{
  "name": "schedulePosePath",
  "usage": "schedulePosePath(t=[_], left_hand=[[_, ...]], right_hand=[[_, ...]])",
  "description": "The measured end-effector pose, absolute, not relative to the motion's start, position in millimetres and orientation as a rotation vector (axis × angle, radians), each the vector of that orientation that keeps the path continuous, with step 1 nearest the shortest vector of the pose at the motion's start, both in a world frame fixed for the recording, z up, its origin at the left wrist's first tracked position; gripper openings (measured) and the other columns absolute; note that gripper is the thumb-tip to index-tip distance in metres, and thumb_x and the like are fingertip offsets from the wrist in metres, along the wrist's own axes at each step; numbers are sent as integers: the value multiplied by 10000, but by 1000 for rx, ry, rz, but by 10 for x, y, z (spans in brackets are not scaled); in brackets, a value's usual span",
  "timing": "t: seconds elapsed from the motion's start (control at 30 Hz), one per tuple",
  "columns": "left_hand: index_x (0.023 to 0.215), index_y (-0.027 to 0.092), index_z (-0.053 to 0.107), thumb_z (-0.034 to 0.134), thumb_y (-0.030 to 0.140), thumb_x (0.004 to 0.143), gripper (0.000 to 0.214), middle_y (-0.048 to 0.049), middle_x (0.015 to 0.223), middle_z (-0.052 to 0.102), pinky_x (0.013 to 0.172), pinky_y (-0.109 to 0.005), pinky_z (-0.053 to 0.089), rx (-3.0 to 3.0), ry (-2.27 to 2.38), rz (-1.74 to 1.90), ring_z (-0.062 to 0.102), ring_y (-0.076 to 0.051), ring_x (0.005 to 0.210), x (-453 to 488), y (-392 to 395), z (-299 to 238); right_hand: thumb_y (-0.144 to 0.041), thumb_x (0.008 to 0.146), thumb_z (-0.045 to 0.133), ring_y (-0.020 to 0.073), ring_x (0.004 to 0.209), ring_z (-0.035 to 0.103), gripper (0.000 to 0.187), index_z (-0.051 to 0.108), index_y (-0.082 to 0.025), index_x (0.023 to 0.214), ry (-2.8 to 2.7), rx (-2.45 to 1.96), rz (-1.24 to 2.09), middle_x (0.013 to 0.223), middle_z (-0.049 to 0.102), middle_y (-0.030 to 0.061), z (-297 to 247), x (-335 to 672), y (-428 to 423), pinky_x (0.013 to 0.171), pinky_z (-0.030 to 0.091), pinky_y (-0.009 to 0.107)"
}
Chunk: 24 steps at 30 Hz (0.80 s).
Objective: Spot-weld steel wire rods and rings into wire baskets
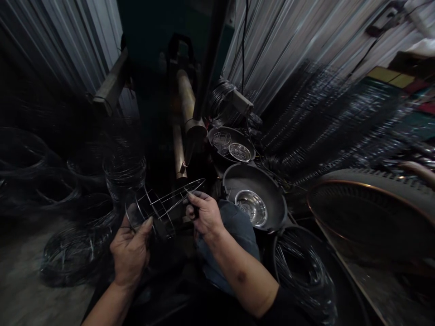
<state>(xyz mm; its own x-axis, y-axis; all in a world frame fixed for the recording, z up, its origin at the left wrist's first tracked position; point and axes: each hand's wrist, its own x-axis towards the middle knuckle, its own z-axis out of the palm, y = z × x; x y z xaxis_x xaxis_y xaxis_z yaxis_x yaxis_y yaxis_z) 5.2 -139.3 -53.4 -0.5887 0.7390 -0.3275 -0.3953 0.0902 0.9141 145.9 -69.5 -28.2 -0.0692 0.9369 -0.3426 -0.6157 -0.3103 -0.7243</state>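
Observation:
A small wire frame (163,203), built of rings and straight rods, hangs in front of me between both hands. My left hand (131,249) is closed on its near ring at the lower left. My right hand (204,213) pinches the frame's right side, with a small dark tool or piece in its fingers that I cannot make out. Behind the frame stands a dark machine (183,113) with a brass-coloured roller.
A dark pan (268,183) holding a small steel bowl (251,206) sits right of my hand; a second pan (231,145) with wire parts lies behind it. Coils of wire (78,249) lie on the floor at left, more wire (306,280) at lower right, a large round fan guard (374,208) at right.

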Motion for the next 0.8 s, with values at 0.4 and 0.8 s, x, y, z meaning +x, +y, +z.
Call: schedulePosePath(t=[0.4, 0.8], left_hand=[[1067, 193, 683, 850, 347, 571, 545, -6, 770, 654, 542, -156, 473, 490, 1513, 1663, 582, -94, 628, 9, -1028, -506], [1149, 195, 637, 852, 326, 549, 650, 52, 583, 551, 384, -139, 373, 431, 1457, 1625, 432, -52, 431, 17, -821, -227]], right_hand=[[-166, 608, 798, 51, 374, 401, 239, 573, -143, 687, -360, -887, 1562, 528, 593, -10, -266, 1349, -406, 375, 249, 168], [-139, 686, 751, 39, 398, 380, 170, 581, -136, 684, -363, -908, 1556, 550, 578, -15, -148, 1285, -191, 384, 245, 160]])
